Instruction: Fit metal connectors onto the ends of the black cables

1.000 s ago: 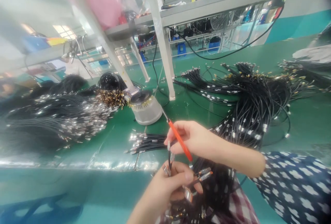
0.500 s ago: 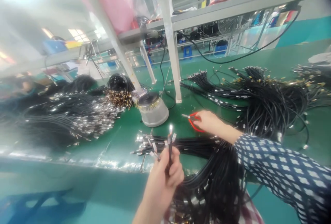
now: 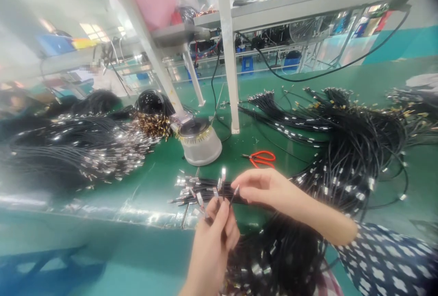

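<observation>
My left hand (image 3: 214, 236) is closed around a few thin black cables (image 3: 221, 186) whose silver tips stick up above my fingers. My right hand (image 3: 262, 186) pinches one of those cable tips, just right of the left hand. Red-handled scissors (image 3: 262, 158) lie on the green table (image 3: 153, 173) beyond my right hand, untouched. A short row of finished black cables (image 3: 191, 189) with metal ends lies on the table behind my hands. A thick bundle of black cables (image 3: 284, 255) hangs over my lap.
A round white pot with a dark lid (image 3: 200, 141) stands mid-table by a white shelf post (image 3: 229, 49). Large heaps of black cables (image 3: 349, 150) fill the right side and more cables (image 3: 75, 150) the left. A shelf runs overhead.
My right hand laid the red scissors on the table and came back to the cable tips held in my left hand. The left hand rose slightly with its cables.
</observation>
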`<state>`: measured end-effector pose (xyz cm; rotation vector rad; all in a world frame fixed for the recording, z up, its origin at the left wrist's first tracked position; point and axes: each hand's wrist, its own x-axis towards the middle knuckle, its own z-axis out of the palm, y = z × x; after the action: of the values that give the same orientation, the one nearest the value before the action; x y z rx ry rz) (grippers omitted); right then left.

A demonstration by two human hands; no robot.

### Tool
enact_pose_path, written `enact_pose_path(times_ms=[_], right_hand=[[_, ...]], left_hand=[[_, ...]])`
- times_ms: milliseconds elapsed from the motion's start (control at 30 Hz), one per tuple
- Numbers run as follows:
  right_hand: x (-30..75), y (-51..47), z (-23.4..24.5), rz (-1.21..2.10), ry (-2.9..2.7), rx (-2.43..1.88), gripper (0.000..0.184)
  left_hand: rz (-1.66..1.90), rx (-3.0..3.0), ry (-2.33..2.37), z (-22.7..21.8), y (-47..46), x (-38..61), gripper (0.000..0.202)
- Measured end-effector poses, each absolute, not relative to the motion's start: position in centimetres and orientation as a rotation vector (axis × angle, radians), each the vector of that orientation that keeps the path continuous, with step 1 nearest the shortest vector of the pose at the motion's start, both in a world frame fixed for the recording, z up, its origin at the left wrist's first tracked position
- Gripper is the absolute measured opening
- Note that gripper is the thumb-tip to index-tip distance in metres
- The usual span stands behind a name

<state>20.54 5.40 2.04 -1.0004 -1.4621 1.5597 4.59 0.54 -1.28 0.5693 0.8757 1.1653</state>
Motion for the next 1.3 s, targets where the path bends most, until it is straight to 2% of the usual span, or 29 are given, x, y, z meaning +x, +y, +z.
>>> enact_pose_path(times_ms=[67,167,333,467,600,733,833,1000,1300], right_hand=[[20.2,5.2,2.0,1.593,-1.369,-0.941,0.017],[20.1,5.4,1.9,1.55,-1.249,-0.952,0.023],[20.5,5.8,1.5,1.514,-1.06,-0.984,0.027],[21.2,6.0,2.0,1.478,-0.983,-0.949,0.026],[20.9,5.6,3.1,1.606,-1.185,-0.979,0.029],[19.6,4.5,3.7,1.646,-1.388,-1.075,0.025],[19.1,4.2,3.4,1.633,-1.502,-1.091,0.024],[19.6,4.8,2.8,1.576,-1.55,-1.083,0.035],[18.5,5.3,2.1,1.667,-1.483,-1.104,0.021]], left_hand=[[1.148,0.538,0.856,-1.1,0.5,4.6,0.024],[1.129,0.498,0.838,-1.0,0.3,4.3,0.03],[1.132,0.452,0.837,-1.2,0.5,3.7,0.014],[1.2,0.444,0.821,-1.4,1.0,3.0,0.012],[1.154,0.519,0.775,-1.1,0.8,2.9,0.013],[1.138,0.633,0.891,-0.7,0.0,3.6,0.025],[1.073,0.688,0.925,-0.5,-0.4,3.9,0.021],[0.998,0.653,0.94,-0.6,-0.3,3.7,0.023],[1.0,0.635,0.984,-0.7,0.1,3.7,0.021]])
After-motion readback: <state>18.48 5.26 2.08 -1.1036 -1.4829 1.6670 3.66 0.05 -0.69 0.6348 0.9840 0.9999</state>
